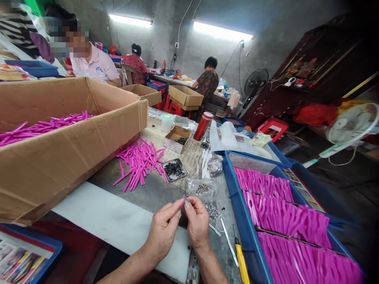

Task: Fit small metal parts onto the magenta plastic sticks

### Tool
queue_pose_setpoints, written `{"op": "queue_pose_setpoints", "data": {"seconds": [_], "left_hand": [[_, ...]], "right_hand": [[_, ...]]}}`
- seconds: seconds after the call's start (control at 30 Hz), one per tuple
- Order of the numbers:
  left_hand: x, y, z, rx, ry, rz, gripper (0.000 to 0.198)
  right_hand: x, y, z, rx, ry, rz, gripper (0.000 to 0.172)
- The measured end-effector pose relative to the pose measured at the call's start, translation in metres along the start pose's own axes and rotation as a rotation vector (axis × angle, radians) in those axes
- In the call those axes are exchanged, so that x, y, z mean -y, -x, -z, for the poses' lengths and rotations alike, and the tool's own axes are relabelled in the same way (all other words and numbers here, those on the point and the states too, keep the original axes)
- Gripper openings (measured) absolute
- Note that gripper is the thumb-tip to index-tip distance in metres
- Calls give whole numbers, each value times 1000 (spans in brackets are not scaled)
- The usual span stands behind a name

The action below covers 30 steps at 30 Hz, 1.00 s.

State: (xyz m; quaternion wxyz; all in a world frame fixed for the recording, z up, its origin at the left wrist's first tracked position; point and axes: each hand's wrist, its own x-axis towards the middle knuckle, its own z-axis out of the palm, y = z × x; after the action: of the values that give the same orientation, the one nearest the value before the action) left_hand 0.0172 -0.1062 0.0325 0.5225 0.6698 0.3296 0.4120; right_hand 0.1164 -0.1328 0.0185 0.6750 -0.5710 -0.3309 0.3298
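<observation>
Well, at the far left a big cardboard box (59,157) holds a heap of pink sticks, and a loose pile of pink sticks (139,161) lies on the table just right of it. Nearer, above the edge of a white board (118,223), my left hand (164,232) is closed in a pinch, thumb and forefinger on a small pink piece (182,203) held up near the middle of the table. My right hand (197,223) meets it from the other side, pinched on the same piece, fingertips touching. Whether anything smaller sits between them, I cannot tell. Just beyond the right hand lies a scatter of small metal parts (211,209). A yellow-handled screwdriver (242,262) lies near right, beside the blue tray (245,232), which holds rows of pink pieces. To do this well, I judge both pinches should sit close to the tip of the piece, wrists low over the board, so a slip drops nothing among the loose bits.
</observation>
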Motion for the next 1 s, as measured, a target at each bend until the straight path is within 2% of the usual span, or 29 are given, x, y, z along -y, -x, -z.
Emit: {"op": "queue_pose_setpoints", "data": {"seconds": [0.1,0.33,0.47,0.63,0.87,1.0], "left_hand": [[0,1,0,10,-3,-3,29],[-2,1,0,-6,0,-7,28],[-4,0,0,-22,1,-12,28],[-4,1,0,-5,-29,-19,28],[-4,1,0,-13,-5,-23,28],[-4,0,0,-22,8,-5,27]], "right_hand": [[0,0,-1,-24,13,15,19],[-1,2,-1,29,-20,-34,33],[-4,0,1,44,-65,-34,28],[-4,-1,2,1,-20,-3,17],[3,1,0,68,-32,-50,33],[1,0,0,52,-58,-14,23]]}}
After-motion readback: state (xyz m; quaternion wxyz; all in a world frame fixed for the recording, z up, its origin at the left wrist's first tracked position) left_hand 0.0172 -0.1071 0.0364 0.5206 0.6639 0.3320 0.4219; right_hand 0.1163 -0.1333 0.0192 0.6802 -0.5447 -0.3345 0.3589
